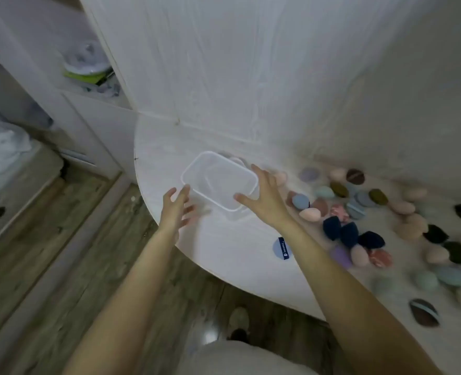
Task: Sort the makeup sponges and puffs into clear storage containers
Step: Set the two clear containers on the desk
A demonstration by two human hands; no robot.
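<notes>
A clear rectangular storage container (218,180) stands near the rounded left end of the white table (224,239). My left hand (175,209) reaches toward its near left corner with fingers spread, touching or just short of the rim. My right hand (264,196) is spread at the container's right side, thumb at the near rim. Neither hand grips it. Many makeup sponges and puffs lie scattered to the right: pink (310,214), navy (332,227), blue (300,202), brown (355,176), purple (341,256). A round blue puff (281,249) lies partly under my right forearm.
A white wall panel (224,77) rises right behind the container. Shelves with clutter (88,66) stand at the back left. Wood floor (61,239) lies below the table's curved edge. More sponges (424,312) lie toward the near right.
</notes>
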